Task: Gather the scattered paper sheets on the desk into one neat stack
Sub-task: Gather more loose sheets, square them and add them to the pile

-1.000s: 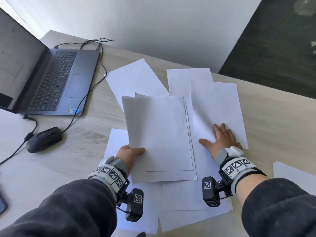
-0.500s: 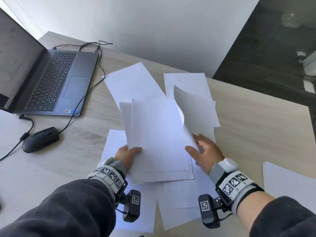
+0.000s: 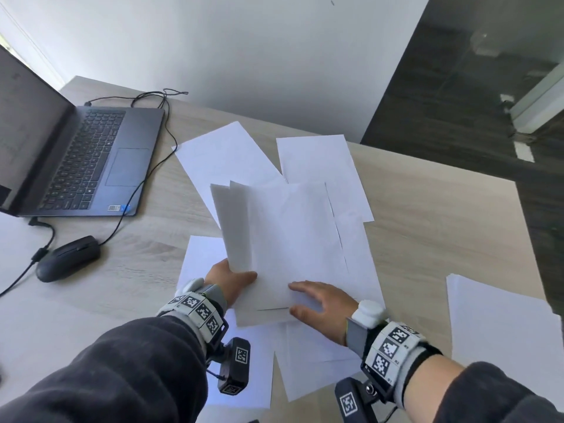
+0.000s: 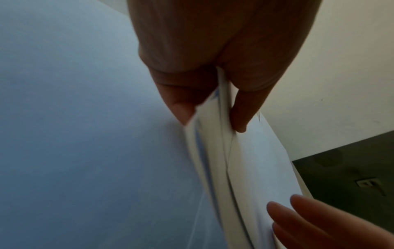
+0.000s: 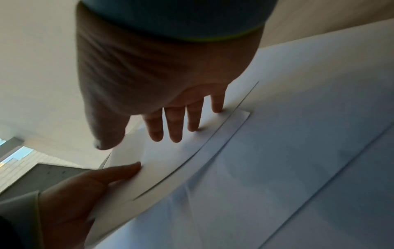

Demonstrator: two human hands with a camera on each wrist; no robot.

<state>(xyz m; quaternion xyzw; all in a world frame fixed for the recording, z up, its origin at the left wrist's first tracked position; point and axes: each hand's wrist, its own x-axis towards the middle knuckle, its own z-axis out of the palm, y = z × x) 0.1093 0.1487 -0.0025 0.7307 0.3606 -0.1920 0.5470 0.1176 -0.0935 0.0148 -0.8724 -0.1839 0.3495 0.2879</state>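
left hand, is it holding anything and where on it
Yes: the left hand pinches the bundle of paper sheets at its near left corner, thumb on top. The right hand only lies flat on it.

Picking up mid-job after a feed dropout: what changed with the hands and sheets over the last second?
The right hand lifted a sheet off the desk, carried it left and laid it on the held stack, where its straight fingers now rest. The left hand grips the stack as before. Laptop, mouse and remaining loose sheets stayed put.
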